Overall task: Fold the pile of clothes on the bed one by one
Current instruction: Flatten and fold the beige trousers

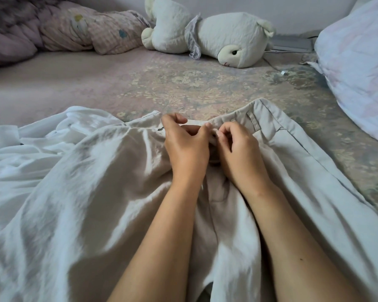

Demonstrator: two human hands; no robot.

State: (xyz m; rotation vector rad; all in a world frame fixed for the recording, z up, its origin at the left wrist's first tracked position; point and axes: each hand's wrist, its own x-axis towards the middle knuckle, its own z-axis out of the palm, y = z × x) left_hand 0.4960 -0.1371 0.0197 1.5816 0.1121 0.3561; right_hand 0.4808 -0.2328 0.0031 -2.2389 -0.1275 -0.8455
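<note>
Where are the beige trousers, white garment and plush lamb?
beige trousers (292, 149), head view, right hip panel.
white garment (42, 171), head view, crumpled middle.
plush lamb (225, 33), head view, its body.

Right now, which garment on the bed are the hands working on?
The beige trousers, with belt loops: both the left hand and right hand pinch the waistband. The white garment lies untouched, left.

Dim, soft light; wide-angle warp at edges, slight blur.
</note>
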